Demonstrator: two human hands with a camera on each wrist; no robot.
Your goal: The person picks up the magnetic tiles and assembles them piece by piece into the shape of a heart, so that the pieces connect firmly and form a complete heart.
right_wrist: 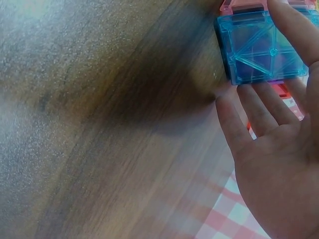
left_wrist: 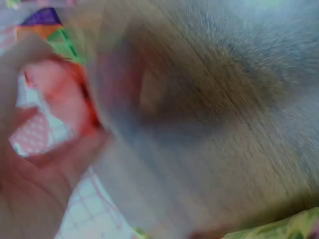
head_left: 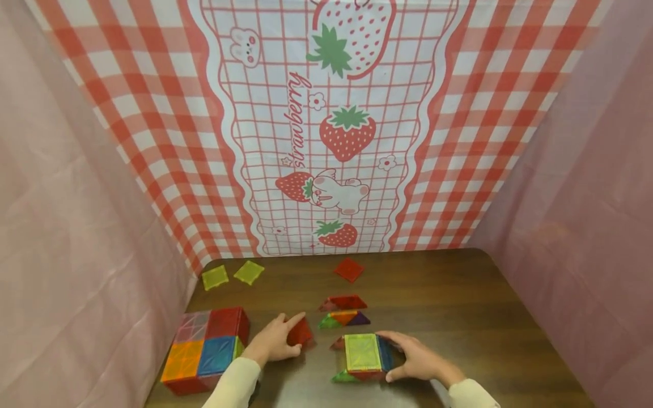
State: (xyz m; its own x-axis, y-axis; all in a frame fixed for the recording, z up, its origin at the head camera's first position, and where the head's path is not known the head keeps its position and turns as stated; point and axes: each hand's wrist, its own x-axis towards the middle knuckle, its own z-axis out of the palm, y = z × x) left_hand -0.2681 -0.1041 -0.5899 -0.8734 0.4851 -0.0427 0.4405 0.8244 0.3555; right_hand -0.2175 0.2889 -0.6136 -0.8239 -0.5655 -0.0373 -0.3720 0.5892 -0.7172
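In the head view my left hand (head_left: 275,341) holds a red magnetic tile (head_left: 302,334) between thumb and fingers, just above the table. The left wrist view is blurred, but the red tile (left_wrist: 62,94) shows between thumb and fingers. My right hand (head_left: 415,357) grips the right side of a small magnetic-tile cube (head_left: 363,352) with a yellow-green top. Its blue side tile (right_wrist: 264,47) faces the palm, thumb at one edge and fingertips at the opposite edge. Small red and green triangle tiles (head_left: 344,377) stick out left of the cube.
A larger block of coloured tiles (head_left: 204,351) stands at the left. Behind the cube lie a red tile strip (head_left: 344,302) and a green, orange and purple strip (head_left: 344,319). Farther back are a red tile (head_left: 349,270) and two yellow tiles (head_left: 249,272). Curtains enclose the table.
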